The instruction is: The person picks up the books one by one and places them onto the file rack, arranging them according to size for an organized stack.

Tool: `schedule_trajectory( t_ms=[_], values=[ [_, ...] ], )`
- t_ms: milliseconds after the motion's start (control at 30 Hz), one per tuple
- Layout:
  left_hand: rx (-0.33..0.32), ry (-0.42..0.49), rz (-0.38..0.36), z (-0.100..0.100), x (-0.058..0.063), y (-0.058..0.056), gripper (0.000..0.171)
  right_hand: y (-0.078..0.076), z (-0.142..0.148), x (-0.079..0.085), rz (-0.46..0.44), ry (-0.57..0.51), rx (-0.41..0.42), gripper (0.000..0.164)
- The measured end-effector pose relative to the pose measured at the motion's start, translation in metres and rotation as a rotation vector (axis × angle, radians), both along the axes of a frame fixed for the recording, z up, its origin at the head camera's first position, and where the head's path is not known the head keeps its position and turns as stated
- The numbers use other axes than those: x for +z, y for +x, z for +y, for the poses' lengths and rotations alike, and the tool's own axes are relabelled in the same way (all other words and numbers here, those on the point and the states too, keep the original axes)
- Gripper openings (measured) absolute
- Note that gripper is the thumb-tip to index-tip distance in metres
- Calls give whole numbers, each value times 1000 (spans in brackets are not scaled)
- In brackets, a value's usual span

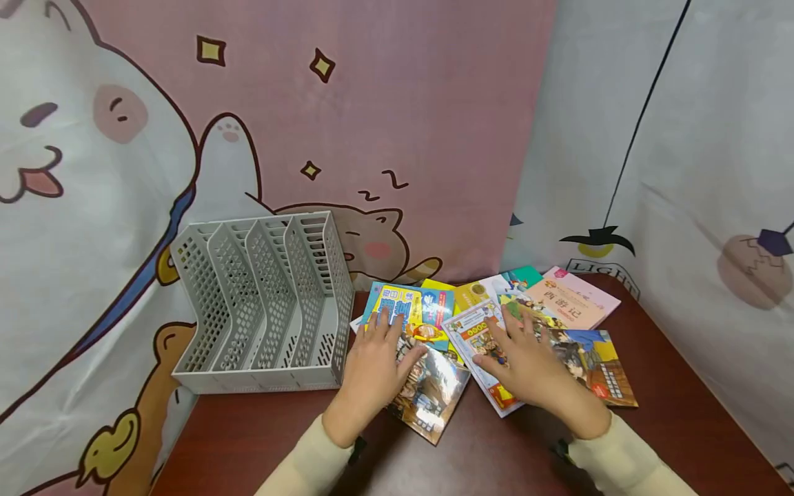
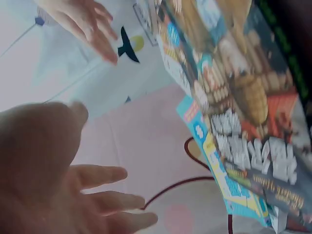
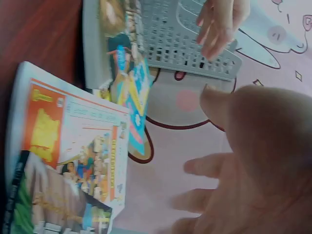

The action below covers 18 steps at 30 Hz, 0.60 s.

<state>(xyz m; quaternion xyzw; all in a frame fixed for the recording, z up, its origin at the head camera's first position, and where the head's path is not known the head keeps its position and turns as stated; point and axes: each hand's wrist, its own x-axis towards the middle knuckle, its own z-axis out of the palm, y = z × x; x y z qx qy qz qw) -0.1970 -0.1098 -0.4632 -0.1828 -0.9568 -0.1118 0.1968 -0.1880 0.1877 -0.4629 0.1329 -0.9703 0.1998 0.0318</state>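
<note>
My left hand (image 1: 374, 362) is held with fingers spread over a brown picture-cover book (image 1: 437, 406) and a blue book (image 1: 439, 308). In the left wrist view, a gap shows between that hand (image 2: 53, 180) and the books. My right hand (image 1: 536, 362), fingers also spread, overlaps a white-bordered book (image 1: 462, 327) and a dark-and-yellow book (image 1: 611, 375) in the head view. From the right wrist, the hand (image 3: 268, 161) appears raised off the books, with nothing in its fingers. Behind lie a pink book (image 1: 579, 300) and a yellow book (image 1: 469, 295), partly overlapped.
A grey plastic file rack (image 1: 260, 381) with several slots and perforated walls stands left of the books on the dark red table (image 1: 260, 441). A green-covered book (image 1: 524, 275) lies at the back. Cartoon-printed cloth (image 1: 434, 138) hangs directly behind the table.
</note>
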Motion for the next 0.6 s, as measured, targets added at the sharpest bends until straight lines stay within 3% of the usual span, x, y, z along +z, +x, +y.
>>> schedule_trajectory(
  t_ms=[100,200,300,433,600],
  values=[
    [-9,61,152,-7,6,-6,42,-2,0,6,47,-43,9,62],
    [4,89,203,-14,13,-13,27,-4,-4,10,41,-126,27,38],
    [30,107,183,-18,16,-18,27,-4,-10,7,3,-185,60,26],
    [42,139,128,-20,15,-22,24,1,-21,-6,-50,-195,94,35],
    [82,109,33,-20,1,-26,25,11,-36,-26,-193,-172,58,47]
  ],
)
